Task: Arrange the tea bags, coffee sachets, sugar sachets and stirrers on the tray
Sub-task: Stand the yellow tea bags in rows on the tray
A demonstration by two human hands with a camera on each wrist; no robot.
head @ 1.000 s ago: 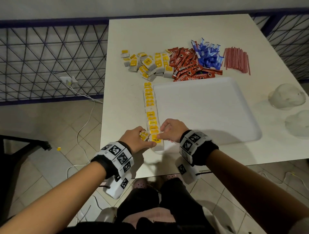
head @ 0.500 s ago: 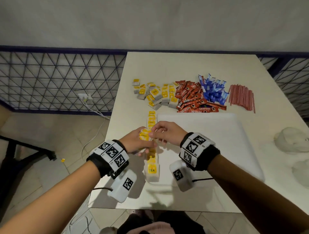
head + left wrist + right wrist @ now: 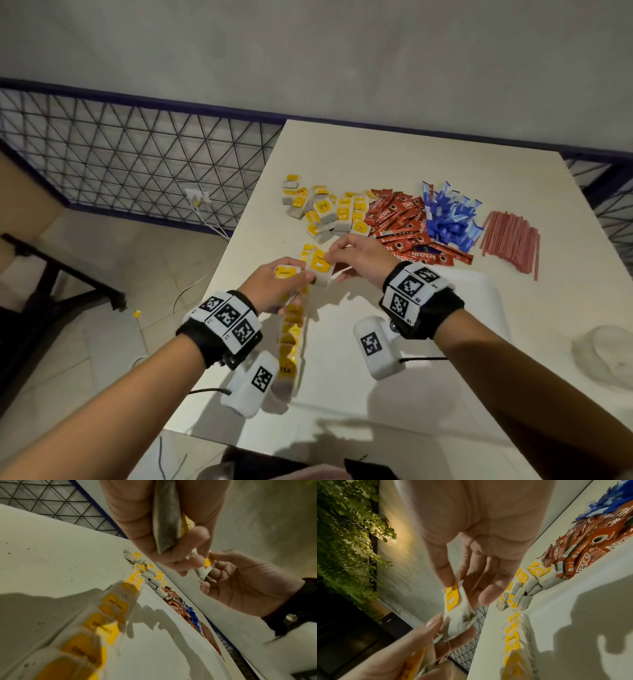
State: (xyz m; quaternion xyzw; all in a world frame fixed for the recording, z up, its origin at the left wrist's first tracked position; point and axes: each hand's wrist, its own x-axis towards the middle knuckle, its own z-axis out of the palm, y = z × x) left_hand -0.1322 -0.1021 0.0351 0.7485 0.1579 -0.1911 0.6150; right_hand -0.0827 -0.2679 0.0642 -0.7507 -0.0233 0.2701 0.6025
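Note:
Above the tray's left edge my left hand (image 3: pixel 294 278) grips a small bunch of tea bags (image 3: pixel 166 520) with yellow tags. My right hand (image 3: pixel 329 261) pinches one tea bag (image 3: pixel 318 266) by its top, right against that bunch; its string trails below. A row of tea bags (image 3: pixel 291 342) lies along the left side of the white tray (image 3: pixel 339 380). Beyond the tray lie a loose pile of tea bags (image 3: pixel 325 212), red coffee sachets (image 3: pixel 400 222), blue sugar sachets (image 3: pixel 452 216) and red stirrers (image 3: pixel 510 240).
Two clear, domed plastic things (image 3: pixel 606 353) sit on the white table (image 3: pixel 376 154) at the right. The table's left edge drops to a tiled floor with a white cable (image 3: pixel 205 222). A wire fence (image 3: pixel 137 161) runs behind, and a dark stand (image 3: pixel 51 274) is at left.
Both hands have lifted from the near end of the tea bag row and moved farther up the tray. The right hand now pinches a single tea bag beside the left hand's bunch.

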